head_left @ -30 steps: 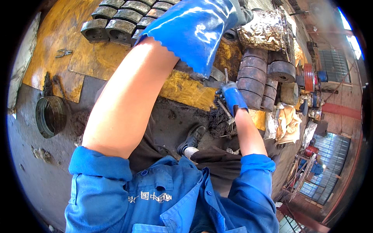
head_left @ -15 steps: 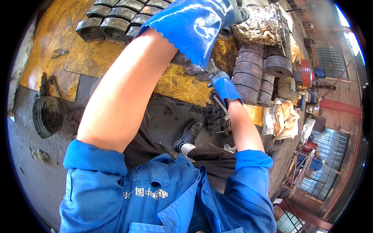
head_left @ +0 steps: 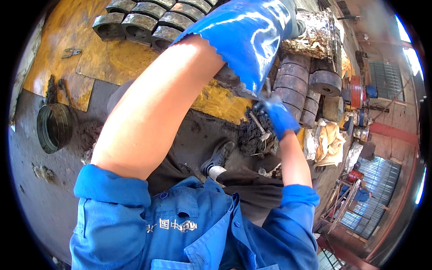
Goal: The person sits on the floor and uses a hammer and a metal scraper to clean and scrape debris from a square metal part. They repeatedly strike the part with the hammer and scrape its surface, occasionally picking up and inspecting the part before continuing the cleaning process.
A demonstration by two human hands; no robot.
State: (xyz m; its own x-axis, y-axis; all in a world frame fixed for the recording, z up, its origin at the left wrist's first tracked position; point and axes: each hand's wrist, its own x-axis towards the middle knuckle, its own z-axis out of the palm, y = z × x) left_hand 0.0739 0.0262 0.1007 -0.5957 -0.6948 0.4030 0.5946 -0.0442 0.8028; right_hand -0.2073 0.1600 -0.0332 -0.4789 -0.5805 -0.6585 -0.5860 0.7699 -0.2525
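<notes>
My left hand (head_left: 292,20) wears a blue glove with a wide cuff and a grey hand part, reaching to the far side. It is against or beside a metal can (head_left: 312,36) streaked with dark and pale residue; its fingers are mostly hidden. My right hand (head_left: 276,110), in a shorter blue glove, is blurred but closed round a thin metal rod (head_left: 268,85), whose end sticks up past the fingers close to the left cuff. Just beneath the right hand, a hammer-like metal tool (head_left: 260,126) lies on a heap of black, clumpy material (head_left: 252,139).
Rows of dark curved metal blocks (head_left: 139,27) sit on the yellow-stained sheet (head_left: 54,45) at far left, with pliers (head_left: 72,53) near them. Stacked dark cylinders (head_left: 290,83) stand right of centre. A round metal ring or pan (head_left: 54,128) lies left; crumpled bags (head_left: 328,141) lie right.
Both hands have shifted to the right. The rod in my right hand has moved with it, and the hammer-like tool on the black heap shows more fully.
</notes>
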